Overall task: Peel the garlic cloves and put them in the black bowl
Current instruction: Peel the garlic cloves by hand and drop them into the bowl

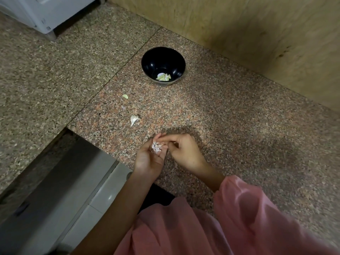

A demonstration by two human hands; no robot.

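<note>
Nearest, above the tabletop edge: holding a garlic clove with loose papery skin in the cupped left hand, palm up, grip curled round it. Pinching at the same clove with the right hand, fingertips closed on its upper side, close against the left fingers. Probably in the middle of peeling; cannot tell the clove's long axis under the skin. Further out, left of the hands: a husk or unpeeled clove, then a small purplish skin scrap, then a peeled clove, all apart, in a line toward the bowl. Farthest, ahead of both hands and well apart from them: the black bowl, upright, with some peeled cloves at the bottom. About equally reachable for either hand, by judgement. No brand, label or writing to read.
</note>
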